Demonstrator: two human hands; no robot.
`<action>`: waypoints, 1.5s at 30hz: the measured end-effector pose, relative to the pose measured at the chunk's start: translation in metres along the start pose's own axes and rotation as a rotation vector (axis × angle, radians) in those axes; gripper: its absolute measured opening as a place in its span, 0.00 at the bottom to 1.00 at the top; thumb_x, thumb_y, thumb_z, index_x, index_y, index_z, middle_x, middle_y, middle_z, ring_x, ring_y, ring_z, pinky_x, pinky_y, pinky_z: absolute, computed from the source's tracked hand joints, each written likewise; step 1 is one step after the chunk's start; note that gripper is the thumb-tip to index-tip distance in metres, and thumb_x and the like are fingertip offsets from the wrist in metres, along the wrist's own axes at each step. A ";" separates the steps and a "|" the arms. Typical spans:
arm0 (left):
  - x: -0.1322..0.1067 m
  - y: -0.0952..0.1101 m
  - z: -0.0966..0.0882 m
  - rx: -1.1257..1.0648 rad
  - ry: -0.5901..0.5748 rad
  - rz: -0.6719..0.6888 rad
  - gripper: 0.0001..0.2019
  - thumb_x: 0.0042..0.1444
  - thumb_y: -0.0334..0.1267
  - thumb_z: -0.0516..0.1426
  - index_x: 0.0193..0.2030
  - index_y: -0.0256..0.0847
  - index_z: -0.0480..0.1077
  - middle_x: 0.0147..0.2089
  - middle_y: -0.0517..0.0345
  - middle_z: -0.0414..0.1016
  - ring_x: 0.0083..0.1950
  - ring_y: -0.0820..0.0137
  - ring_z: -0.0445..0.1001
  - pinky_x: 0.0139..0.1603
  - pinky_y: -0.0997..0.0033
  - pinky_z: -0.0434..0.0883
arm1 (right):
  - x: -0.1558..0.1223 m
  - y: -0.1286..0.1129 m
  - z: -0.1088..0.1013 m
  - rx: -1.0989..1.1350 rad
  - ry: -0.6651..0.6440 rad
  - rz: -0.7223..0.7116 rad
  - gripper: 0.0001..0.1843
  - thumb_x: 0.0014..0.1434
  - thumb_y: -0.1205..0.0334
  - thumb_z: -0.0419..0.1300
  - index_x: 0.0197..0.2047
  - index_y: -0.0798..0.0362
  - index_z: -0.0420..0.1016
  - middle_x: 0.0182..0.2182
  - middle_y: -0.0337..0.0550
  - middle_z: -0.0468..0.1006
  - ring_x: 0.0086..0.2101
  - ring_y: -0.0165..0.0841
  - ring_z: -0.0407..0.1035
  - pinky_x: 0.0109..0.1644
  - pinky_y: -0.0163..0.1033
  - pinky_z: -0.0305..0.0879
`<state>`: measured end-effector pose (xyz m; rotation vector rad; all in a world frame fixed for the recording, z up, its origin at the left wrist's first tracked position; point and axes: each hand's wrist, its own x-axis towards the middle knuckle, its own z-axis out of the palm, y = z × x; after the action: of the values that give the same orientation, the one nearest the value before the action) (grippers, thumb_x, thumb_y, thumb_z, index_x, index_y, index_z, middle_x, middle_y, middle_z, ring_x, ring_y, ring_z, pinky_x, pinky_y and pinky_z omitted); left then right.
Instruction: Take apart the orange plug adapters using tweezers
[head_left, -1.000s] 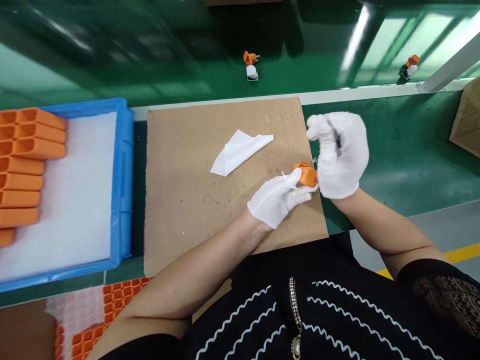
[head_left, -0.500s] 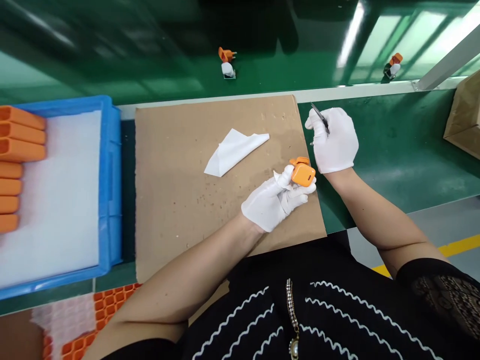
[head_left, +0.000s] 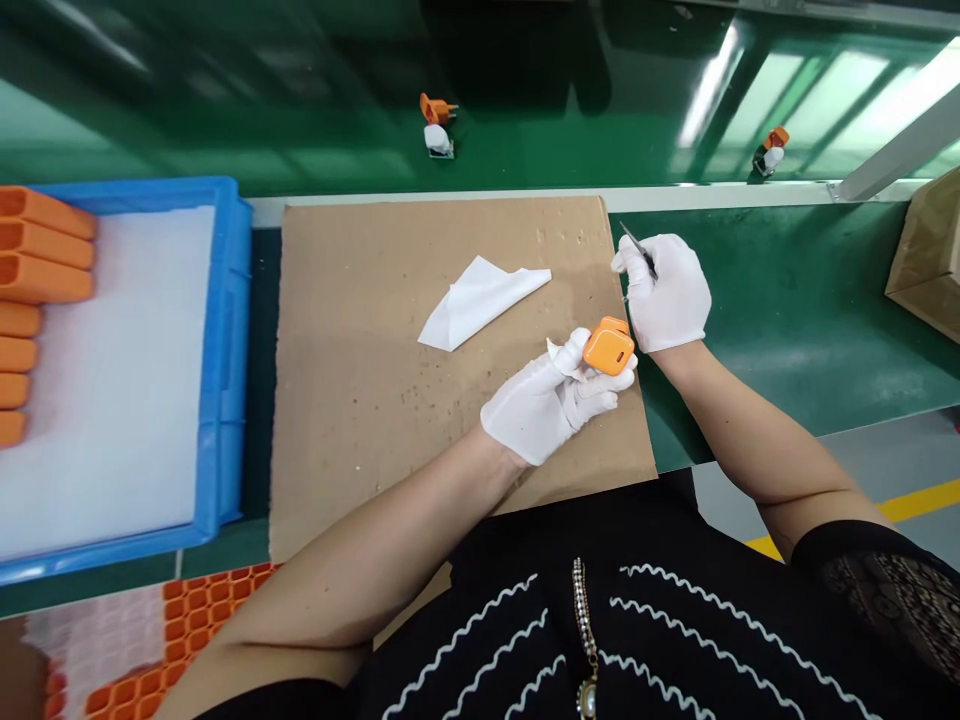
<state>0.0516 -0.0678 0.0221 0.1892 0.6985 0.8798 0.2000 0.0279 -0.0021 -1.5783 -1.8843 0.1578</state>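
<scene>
My left hand (head_left: 551,400), in a white glove, pinches a small orange plastic housing (head_left: 609,348) above the right edge of a cardboard sheet (head_left: 360,400). Its face is a rounded square with a small dark slot, and another orange edge shows behind it. My right hand (head_left: 667,292), also gloved in white, is closed around a thin, dark, pointed tool (head_left: 637,248) whose tip points up and to the left. The tool is apart from the housing; its exact kind cannot be made out. A folded white cloth (head_left: 480,303) lies on the cardboard, beyond my left hand.
At left, a blue crate (head_left: 225,370) with a white liner holds several orange housings (head_left: 45,265). Below it are orange grid trays (head_left: 202,610), partly under clear plastic. Orange plugs (head_left: 437,110) sit along the back panel. A cardboard box (head_left: 926,250) stands far right.
The view has shifted slightly. The orange housing has turned a little in my left hand, and less of its rear part shows. My right hand still grips the pointed tool.
</scene>
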 end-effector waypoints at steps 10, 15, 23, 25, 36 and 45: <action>0.020 0.040 -0.032 0.666 0.349 0.552 0.23 0.33 0.44 0.75 0.36 0.38 0.78 0.49 0.47 0.83 0.52 0.53 0.80 0.53 0.54 0.78 | 0.001 -0.012 -0.001 -0.216 -0.465 0.063 0.20 0.71 0.51 0.50 0.35 0.50 0.77 0.41 0.46 0.79 0.42 0.38 0.71 0.35 0.39 0.58; 0.067 0.126 -0.032 0.976 0.646 0.708 0.15 0.48 0.33 0.70 0.43 0.35 0.77 0.50 0.48 0.82 0.55 0.58 0.79 0.63 0.54 0.71 | -0.001 -0.015 -0.001 -0.201 -0.443 0.059 0.20 0.71 0.51 0.51 0.35 0.51 0.78 0.40 0.47 0.79 0.41 0.39 0.71 0.35 0.38 0.61; 0.142 0.200 -0.027 1.432 0.873 0.632 0.11 0.63 0.40 0.62 0.48 0.35 0.75 0.53 0.50 0.77 0.57 0.59 0.75 0.59 0.48 0.72 | -0.008 -0.010 0.010 -0.146 -0.385 0.052 0.19 0.70 0.51 0.51 0.36 0.50 0.78 0.40 0.45 0.80 0.41 0.37 0.73 0.36 0.37 0.63; 0.143 0.202 -0.032 1.477 0.863 0.625 0.13 0.64 0.41 0.61 0.51 0.35 0.74 0.54 0.50 0.76 0.56 0.59 0.76 0.58 0.50 0.74 | -0.013 -0.008 0.015 -0.125 -0.355 0.054 0.21 0.71 0.50 0.49 0.36 0.49 0.78 0.40 0.45 0.80 0.41 0.37 0.73 0.37 0.37 0.64; 0.019 0.131 -0.085 1.462 0.723 0.803 0.14 0.57 0.45 0.59 0.46 0.43 0.79 0.59 0.51 0.79 0.66 0.53 0.70 0.70 0.57 0.63 | 0.067 0.042 0.012 0.085 -0.092 0.058 0.13 0.65 0.54 0.57 0.49 0.48 0.76 0.49 0.53 0.76 0.47 0.41 0.73 0.44 0.42 0.66; -0.146 0.084 -0.149 1.332 1.047 0.872 0.14 0.55 0.50 0.59 0.27 0.45 0.77 0.35 0.52 0.82 0.47 0.54 0.79 0.54 0.60 0.74 | 0.145 0.085 -0.004 0.287 -0.122 0.091 0.15 0.44 0.51 0.66 0.16 0.41 0.63 0.22 0.43 0.66 0.29 0.46 0.68 0.37 0.57 0.61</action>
<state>-0.1592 -0.1439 0.0142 1.3585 2.2399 1.1804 0.2656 0.1815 0.0186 -1.4830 -1.7877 0.5510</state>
